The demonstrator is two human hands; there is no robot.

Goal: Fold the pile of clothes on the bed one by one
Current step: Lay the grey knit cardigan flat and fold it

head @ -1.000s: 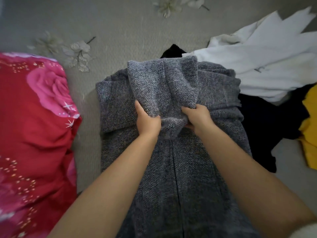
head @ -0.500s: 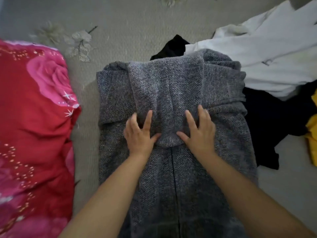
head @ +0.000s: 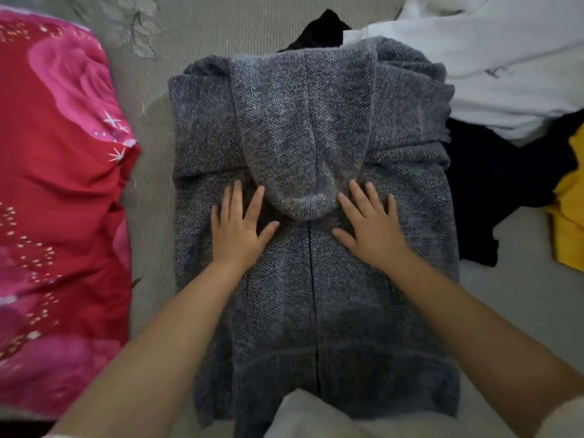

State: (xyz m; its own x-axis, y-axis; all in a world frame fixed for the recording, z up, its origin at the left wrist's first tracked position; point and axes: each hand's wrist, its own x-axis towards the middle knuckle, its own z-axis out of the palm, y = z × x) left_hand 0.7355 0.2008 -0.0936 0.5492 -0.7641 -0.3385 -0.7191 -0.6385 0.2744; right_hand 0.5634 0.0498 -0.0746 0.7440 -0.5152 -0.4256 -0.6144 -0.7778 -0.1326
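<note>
A grey knitted hooded jacket [head: 316, 279] lies flat on the bed in front of me, sleeves folded in. Its hood [head: 303, 128] is turned down over the back, tip pointing toward me. My left hand [head: 238, 230] presses flat on the jacket just left of the hood's tip, fingers spread. My right hand [head: 369, 226] presses flat just right of the tip, fingers spread too. Neither hand holds any cloth.
A red and pink flowered quilt [head: 57, 191] fills the left side. To the right lies a heap: a white garment [head: 493, 58], a black garment [head: 493, 184] and a yellow one [head: 568, 222]. The grey bedsheet [head: 151, 159] shows between.
A second ago both hands gripped the hood's edge and pulled it down. They let go, flattened on it, and have slid toward me and apart, off the hood's tip.
</note>
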